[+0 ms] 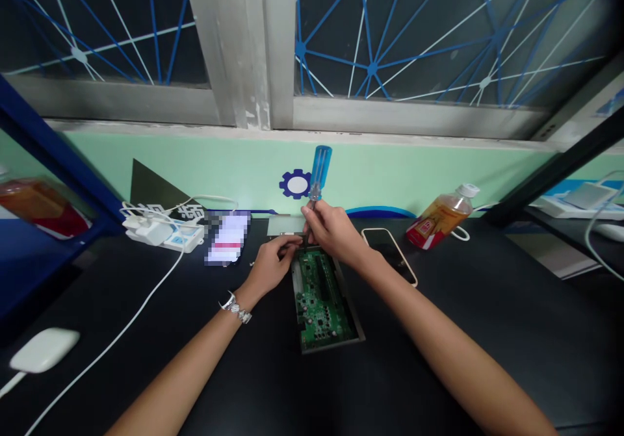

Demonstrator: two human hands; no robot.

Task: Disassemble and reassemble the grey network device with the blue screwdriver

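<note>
A screwdriver (pixel 320 169) with a clear blue handle stands nearly upright, and my right hand (pixel 332 228) is closed around its lower handle and shaft. Its tip points down at the far edge of a green circuit board (pixel 322 299), which sits in a shallow metal frame (pixel 336 344) on the table. My left hand (pixel 273 262) is at the far left corner of the frame, thumb and fingers drawn together close to the screwdriver's tip. What those fingers pinch is hidden. A flat silvery piece (pixel 285 226) lies just beyond the board.
Left of the board lie a lit phone (pixel 228 238) and a white power strip (pixel 178 234) with cables. To the right are a dark phone (pixel 389 254) and a tilted drink bottle (pixel 441 218). A white charger (pixel 45 350) rests at the near left.
</note>
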